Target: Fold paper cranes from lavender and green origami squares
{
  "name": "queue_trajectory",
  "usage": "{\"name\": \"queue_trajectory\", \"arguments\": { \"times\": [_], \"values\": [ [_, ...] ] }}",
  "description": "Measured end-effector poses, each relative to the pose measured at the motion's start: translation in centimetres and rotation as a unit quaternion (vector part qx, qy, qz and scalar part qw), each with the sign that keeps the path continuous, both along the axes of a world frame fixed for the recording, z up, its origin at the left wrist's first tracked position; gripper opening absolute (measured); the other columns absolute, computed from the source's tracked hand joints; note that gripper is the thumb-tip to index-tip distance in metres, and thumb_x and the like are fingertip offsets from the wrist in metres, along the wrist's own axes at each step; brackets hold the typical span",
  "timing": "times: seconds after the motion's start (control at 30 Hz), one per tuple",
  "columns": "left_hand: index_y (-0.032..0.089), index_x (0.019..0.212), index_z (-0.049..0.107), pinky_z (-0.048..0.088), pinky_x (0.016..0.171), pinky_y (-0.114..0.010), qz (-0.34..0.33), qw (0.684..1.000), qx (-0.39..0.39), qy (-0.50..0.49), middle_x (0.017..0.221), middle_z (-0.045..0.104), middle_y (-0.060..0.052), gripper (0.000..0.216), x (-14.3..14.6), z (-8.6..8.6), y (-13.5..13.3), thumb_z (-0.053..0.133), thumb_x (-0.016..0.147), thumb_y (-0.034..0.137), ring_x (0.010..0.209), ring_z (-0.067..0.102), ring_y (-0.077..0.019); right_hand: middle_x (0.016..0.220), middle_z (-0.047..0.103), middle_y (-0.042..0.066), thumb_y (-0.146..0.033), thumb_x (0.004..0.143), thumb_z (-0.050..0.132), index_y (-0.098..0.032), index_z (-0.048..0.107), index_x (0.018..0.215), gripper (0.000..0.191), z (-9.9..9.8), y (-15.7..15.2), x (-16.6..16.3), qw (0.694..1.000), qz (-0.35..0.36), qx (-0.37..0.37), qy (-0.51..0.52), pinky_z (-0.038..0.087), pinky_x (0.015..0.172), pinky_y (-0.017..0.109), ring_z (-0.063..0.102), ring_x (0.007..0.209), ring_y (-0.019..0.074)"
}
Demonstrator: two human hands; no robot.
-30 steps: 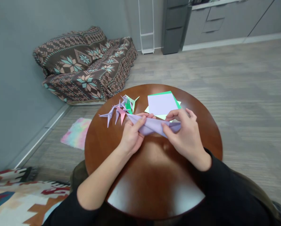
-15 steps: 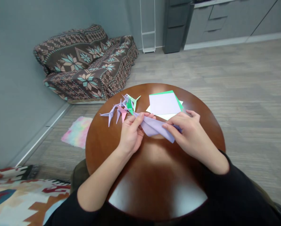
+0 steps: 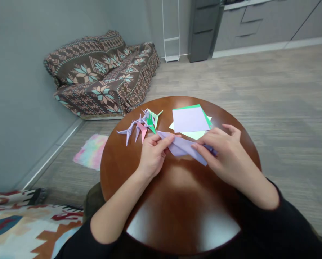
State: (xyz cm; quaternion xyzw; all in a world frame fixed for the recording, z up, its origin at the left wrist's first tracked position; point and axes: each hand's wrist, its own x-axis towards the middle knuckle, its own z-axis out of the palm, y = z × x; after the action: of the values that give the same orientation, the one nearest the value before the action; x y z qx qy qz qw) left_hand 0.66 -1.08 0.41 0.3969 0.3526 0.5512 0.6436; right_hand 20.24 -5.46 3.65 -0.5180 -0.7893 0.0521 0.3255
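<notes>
A partly folded sheet of lavender origami paper (image 3: 186,148) is held just above the round table, spanning both hands. My left hand (image 3: 155,153) pinches its left end between thumb and fingers, with a pointed corner showing past the thumb. At the other end my right hand (image 3: 220,149) grips the paper between thumb and index finger, and its outer fingers are lifted. Part of the right end is hidden by my fingers. Beyond my left hand lie several folded paper cranes, among them a pink crane (image 3: 142,130), a green crane (image 3: 150,123) and a lavender crane (image 3: 128,132).
A stack of square paper (image 3: 190,119), lavender on top with green and pale green below, lies at the table's (image 3: 174,212) far side. Behind stand a covered sofa (image 3: 101,79) and grey cabinets (image 3: 247,28). A pastel rug (image 3: 92,151) lies left of the table.
My right hand has shifted slightly right, taking its end of the lavender paper along. My left hand keeps its pinch. The view has moved a little.
</notes>
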Motion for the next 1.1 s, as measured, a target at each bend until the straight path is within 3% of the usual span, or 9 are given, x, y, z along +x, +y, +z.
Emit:
{"name": "queue_trajectory", "arguments": {
  "times": [0.43, 0.67, 1.1],
  "values": [
    [0.014, 0.080, 0.081, 0.059, 0.065, -0.024, 0.003, 1.000, -0.014, 0.009, 0.080, 0.080, -0.007, 0.022, 0.14, 0.17, -0.02, 0.089, 0.070, 0.031, 0.067, 0.071, -0.0147, 0.069, 0.067, 0.000, -0.023, 0.101, 0.050, -0.020, 0.061, 0.071, 0.032, 0.26, -0.04, 0.08, 0.999, 0.009, -0.041, -0.014, 0.022, 0.109, 0.054, 0.063, 0.079, 0.0210],
    [0.015, 0.080, 0.079, 0.062, 0.070, -0.030, -0.033, 0.999, -0.019, 0.007, 0.083, 0.080, -0.009, 0.020, 0.30, 0.19, -0.47, 0.086, 0.075, 0.033, 0.074, 0.076, -0.0210, 0.075, 0.070, -0.001, -0.023, 0.099, 0.055, -0.022, 0.065, 0.080, 0.022, 0.33, -0.17, -0.21, 0.998, 0.040, -0.041, 0.013, 0.024, 0.108, 0.050, 0.064, 0.079, 0.0200],
    [0.015, 0.076, 0.074, 0.063, 0.073, -0.032, 0.024, 1.000, -0.012, -0.004, 0.088, 0.081, -0.010, 0.023, -0.06, 0.68, -0.08, 0.086, 0.072, 0.034, 0.085, 0.078, -0.0249, 0.072, 0.069, 0.000, -0.022, 0.095, 0.057, -0.022, 0.064, 0.075, 0.021, 0.66, -0.20, -0.34, 0.995, 0.033, -0.075, 0.050, 0.029, 0.105, 0.048, 0.064, 0.075, 0.0202]
  ]
}}
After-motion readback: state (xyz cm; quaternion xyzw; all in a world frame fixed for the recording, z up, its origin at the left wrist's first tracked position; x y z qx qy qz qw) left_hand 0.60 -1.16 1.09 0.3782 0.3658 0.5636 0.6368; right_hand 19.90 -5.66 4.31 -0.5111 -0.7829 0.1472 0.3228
